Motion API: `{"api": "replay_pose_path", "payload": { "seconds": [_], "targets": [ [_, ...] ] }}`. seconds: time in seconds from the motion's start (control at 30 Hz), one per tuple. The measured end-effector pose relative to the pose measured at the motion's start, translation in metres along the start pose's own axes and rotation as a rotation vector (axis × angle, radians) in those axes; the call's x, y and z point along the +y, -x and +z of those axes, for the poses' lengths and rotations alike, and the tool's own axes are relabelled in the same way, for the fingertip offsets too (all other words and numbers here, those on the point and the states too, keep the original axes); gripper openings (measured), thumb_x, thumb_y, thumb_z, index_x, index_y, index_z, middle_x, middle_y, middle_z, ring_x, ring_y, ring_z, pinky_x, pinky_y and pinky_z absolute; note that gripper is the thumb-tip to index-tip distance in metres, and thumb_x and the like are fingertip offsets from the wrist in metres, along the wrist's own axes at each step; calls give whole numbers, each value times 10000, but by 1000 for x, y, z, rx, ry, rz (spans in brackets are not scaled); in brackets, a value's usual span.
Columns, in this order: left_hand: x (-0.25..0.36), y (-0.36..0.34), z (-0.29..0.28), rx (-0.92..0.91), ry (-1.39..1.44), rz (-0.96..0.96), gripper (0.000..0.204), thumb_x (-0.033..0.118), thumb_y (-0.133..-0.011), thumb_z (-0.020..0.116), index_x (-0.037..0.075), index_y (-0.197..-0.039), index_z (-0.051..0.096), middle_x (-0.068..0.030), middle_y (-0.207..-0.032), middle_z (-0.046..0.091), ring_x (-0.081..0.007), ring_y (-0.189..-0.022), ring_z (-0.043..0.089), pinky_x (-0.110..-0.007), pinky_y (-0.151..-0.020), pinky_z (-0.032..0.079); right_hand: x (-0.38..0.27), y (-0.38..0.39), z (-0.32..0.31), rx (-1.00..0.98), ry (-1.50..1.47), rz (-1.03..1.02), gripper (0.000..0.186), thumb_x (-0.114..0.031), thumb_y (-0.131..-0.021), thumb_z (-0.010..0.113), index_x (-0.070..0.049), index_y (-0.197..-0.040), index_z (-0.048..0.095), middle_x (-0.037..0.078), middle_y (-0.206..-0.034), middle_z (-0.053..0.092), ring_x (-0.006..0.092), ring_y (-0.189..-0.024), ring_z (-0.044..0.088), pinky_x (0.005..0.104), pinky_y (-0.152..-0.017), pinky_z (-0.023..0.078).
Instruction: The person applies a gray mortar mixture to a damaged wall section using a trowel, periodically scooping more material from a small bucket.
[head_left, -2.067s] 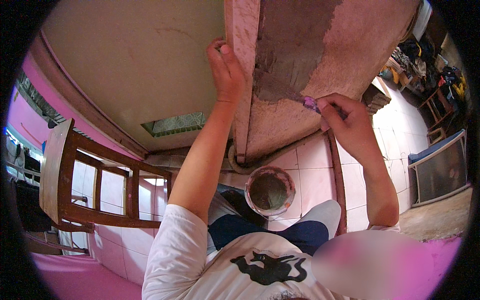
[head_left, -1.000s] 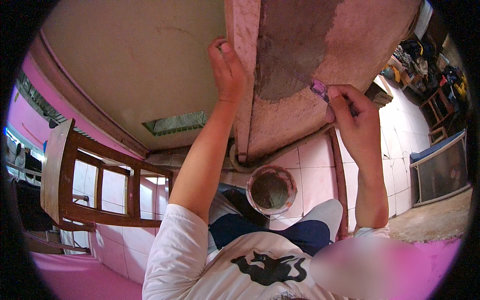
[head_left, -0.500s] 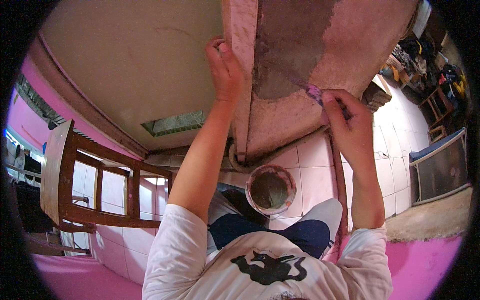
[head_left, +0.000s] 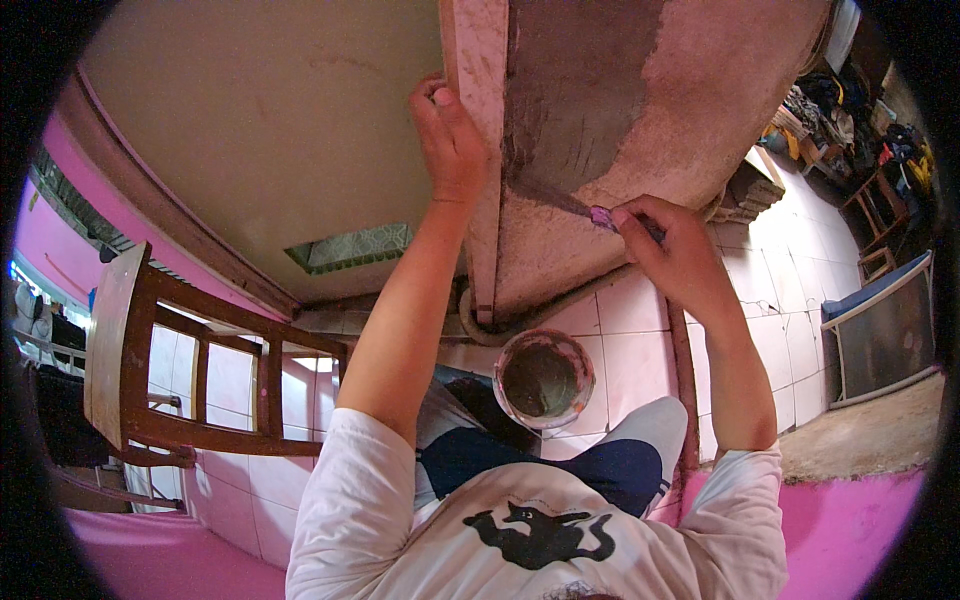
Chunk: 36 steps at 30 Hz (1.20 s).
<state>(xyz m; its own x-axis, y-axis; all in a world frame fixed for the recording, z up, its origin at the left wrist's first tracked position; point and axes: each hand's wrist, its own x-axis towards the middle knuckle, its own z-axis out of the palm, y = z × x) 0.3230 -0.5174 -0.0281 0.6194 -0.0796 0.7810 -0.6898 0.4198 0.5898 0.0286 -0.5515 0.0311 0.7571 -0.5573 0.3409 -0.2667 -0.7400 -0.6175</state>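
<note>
Between my right hand's (head_left: 668, 245) closed fingers is a trowel with a purple handle (head_left: 602, 217). Its thin blade (head_left: 550, 194) lies against the wall, at the lower edge of a dark, wet mortar patch (head_left: 575, 95). Paler rough plaster (head_left: 590, 235) surrounds the patch below and to the right. My left hand (head_left: 447, 140) is closed on the edge of a long pinkish board (head_left: 482, 230) running up the wall's corner; the fingertips are partly hidden. A bucket (head_left: 586, 405) with grey mortar inside stands on the floor between my knees.
A brown wooden chair-like frame (head_left: 265, 390) is on the left. A pipe (head_left: 560, 305) runs along the wall's foot. At right are stacked blocks (head_left: 748, 195), a blue-topped chair (head_left: 880, 330) and a heap of mixed items (head_left: 815, 125). White tiles (head_left: 635, 365) cover the floor.
My right hand and the trowel have moved left and slightly down, bringing the blade toward the board's edge. The mortar's lower part looks thinner and streaked. My left hand stays in place.
</note>
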Motion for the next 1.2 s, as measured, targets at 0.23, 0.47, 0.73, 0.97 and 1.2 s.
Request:
{"api": "replay_pose_path", "payload": {
  "seconds": [0.23,0.47,0.73,0.97,1.2],
  "targets": [
    [2,2,-4,-20,-38,-37,515,422,-1109,325,-58,-1237,460,-247,-1201,527,-362,-1101,526,-437,-1023,395,-6,-21,-16,-96,5,4,263,-262,-971,649,-15,-966,740,184,-757,696,290,-705,697,409,-667,530],
    [2,1,-3,-34,-31,5,551,454,-1111,298,-55,-1250,455,-239,-1203,522,-356,-1100,525,-433,-1019,400,-16,-39,-39,-81,167,-111,231,-197,-1003,634,21,-994,712,63,-700,651,109,-651,603,297,-635,485],
    [-1,0,-2,-22,-18,14,550,454,-1110,309,-54,-1258,458,-234,-1207,522,-342,-1106,523,-428,-1019,401,-39,-70,-77,-126,195,-119,245,-217,-1000,642,14,-980,723,37,-694,632,105,-654,594,293,-624,476],
    [-7,-1,3,27,-42,101,452,410,-1129,291,28,-1250,501,-122,-1131,558,-232,-1080,524,-399,-1011,407,-42,-106,-109,-124,237,-268,363,-362,-951,684,-9,-912,759,62,-657,663,141,-629,647,341,-635,510],
    [-5,2,-3,-21,10,-23,532,443,-1110,333,-54,-1241,468,-227,-1214,525,-337,-1109,528,-415,-1023,393,-56,-97,-125,-158,170,-155,252,-274,-963,690,-26,-980,735,-18,-718,606,67,-650,537,254,-604,434]
  ]
}}
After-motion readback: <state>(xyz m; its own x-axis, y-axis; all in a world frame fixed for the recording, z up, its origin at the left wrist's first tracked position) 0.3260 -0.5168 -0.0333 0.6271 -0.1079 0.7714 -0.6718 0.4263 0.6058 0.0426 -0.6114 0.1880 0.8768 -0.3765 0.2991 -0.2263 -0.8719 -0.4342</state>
